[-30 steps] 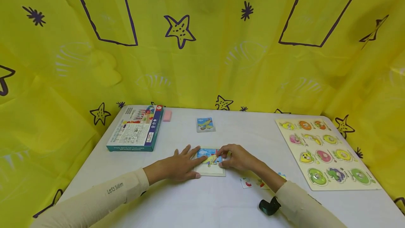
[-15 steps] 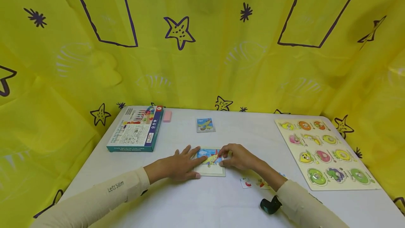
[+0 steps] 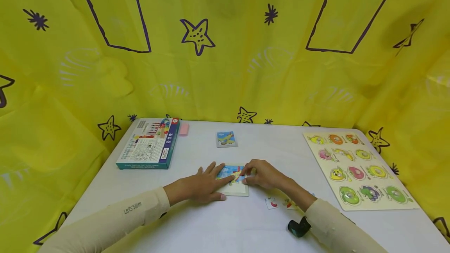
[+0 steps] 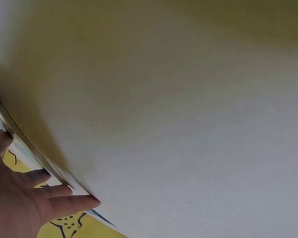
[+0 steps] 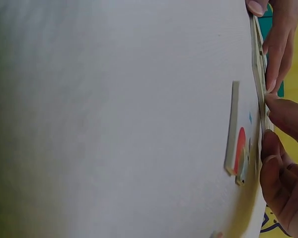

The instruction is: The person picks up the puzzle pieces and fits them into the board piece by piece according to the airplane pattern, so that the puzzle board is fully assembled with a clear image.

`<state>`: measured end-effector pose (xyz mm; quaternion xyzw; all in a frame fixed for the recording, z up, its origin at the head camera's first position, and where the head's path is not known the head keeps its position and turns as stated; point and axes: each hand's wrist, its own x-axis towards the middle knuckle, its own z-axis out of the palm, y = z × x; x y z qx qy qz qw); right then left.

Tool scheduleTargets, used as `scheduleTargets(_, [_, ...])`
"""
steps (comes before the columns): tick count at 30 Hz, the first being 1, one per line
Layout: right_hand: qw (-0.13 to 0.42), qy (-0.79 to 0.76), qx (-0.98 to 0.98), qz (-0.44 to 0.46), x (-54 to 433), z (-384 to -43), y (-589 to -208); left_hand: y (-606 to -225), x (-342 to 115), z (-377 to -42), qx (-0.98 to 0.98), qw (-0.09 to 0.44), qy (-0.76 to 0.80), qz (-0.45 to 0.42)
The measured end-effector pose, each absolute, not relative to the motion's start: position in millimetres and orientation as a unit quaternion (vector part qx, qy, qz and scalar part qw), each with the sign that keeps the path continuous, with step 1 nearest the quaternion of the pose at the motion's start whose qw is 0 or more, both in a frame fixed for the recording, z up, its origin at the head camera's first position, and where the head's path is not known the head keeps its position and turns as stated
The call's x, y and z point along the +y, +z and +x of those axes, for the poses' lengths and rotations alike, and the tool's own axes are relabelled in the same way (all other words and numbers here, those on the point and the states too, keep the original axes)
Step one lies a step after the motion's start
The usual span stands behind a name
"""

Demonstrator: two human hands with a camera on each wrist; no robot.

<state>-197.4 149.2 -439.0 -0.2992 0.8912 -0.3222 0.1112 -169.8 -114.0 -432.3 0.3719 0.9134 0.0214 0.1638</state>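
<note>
A small jigsaw tray (image 3: 237, 191) with a pale frame lies in front of me, its upper part filled with a blue-sky picture (image 3: 224, 172). My left hand (image 3: 203, 187) rests spread over the tray's left side, the index fingertip pressing on the yellow part of the picture. On the right side, my right hand (image 3: 264, 174) pinches a jigsaw piece (image 3: 241, 179) between thumb and fingers, low against the tray; the fingers cover much of it. In the right wrist view, both hands meet along the tray's edge (image 5: 257, 59).
Loose jigsaw pieces (image 3: 271, 203) lie below the right forearm, near a black object (image 3: 299, 227). A small airplane picture (image 3: 226, 139) sits farther back. At left are a boxed set (image 3: 149, 143) and a pink block (image 3: 184, 129); at right lies a fruit peg board (image 3: 358, 173).
My left hand has slid slightly to the right, its index finger reaching farther over the picture. The right hand stays at the tray's right side with the piece.
</note>
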Motion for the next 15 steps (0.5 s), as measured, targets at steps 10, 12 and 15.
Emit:
scheduleTargets(10, [0.112,-0.324,0.894,-0.289,147.4,-194.0,-435.2,-430.5,-113.7,-168.8,0.914,0.167,0.031,0.367])
scheduleTargets(12, [0.111,-0.323,0.895,-0.287,146.9,-193.8,-434.9,-430.4,-113.7,-168.7,0.915,0.167,0.032,0.367])
scheduleTargets(15, [0.112,-0.320,0.897,-0.283,146.2,-194.0,-435.1,-430.6,-113.8,-168.6,0.914,0.167,0.031,0.367])
